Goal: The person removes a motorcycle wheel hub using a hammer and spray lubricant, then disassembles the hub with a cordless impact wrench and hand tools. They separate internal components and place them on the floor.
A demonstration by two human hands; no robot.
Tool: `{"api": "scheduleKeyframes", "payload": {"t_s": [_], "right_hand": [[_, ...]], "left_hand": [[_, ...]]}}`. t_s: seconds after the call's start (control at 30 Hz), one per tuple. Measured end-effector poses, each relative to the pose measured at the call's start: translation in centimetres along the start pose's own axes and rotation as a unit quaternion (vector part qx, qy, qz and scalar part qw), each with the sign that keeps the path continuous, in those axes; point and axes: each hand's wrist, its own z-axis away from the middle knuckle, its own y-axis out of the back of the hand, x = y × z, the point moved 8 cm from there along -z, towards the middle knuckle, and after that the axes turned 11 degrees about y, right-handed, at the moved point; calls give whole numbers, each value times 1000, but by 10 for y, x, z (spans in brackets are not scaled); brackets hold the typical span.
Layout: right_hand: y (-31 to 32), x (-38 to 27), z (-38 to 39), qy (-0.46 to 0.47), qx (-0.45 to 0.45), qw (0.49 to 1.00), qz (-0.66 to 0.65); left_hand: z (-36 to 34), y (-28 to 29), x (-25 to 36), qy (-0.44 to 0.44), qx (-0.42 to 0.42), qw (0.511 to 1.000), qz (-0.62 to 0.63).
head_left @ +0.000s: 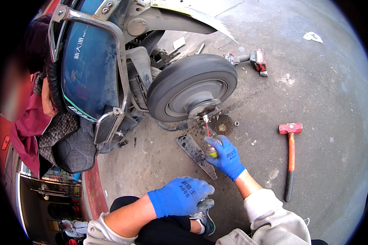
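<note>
My right hand (230, 158), in a blue work glove, is closed around a spray can (212, 152). From the can a thin red straw (207, 130) reaches up to the axle end (205, 119) of a black-tyred wheel (161, 92). That wheel belongs to a scooter-like vehicle (90, 61) tipped onto its side. My left hand (180, 197), gloved the same way, hovers over my knee and shoe; its fingers are loosely bent, thumb apart, and nothing shows in them. Between the hands and the wheel lies a flat dark metal plate (197, 157) on the ground.
A red-headed sledgehammer (290, 159) lies at the right. A red and black cordless power tool (251, 60) rests beyond the wheel. A nut (236, 123) sits near a wet patch (223, 126). At the left, another person's hand (49, 107) is beside the vehicle and a grey seat (75, 149).
</note>
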Motion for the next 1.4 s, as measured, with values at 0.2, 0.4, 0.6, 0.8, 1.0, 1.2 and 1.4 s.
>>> {"api": "scheduleKeyframes", "payload": {"t_s": [0.2,0.4,0.6,0.8,1.0,1.2,1.4], "right_hand": [[0,1,0,2,-1,1000,2],[0,1,-1,-1,-2,1000,-2],[-1,2,1,0,-1,1000,4],[-1,2,1,-4,-5,1000,6],[-2,1,0,-5,-10,1000,-7],[-3,1,-1,-9,-12,1000,-8],[-2,1,-2,-5,-6,1000,-9]], "left_hand": [[-2,0,0,5,-10,1000,-3],[-3,0,1,8,-21,1000,-6],[-3,-3,-1,5,-22,1000,-4],[-4,-4,-2,14,-34,999,-5],[-4,-3,-2,16,-40,999,-5],[-4,-4,-2,17,-43,999,-5],[-5,-3,-1,23,-47,999,-8]]}}
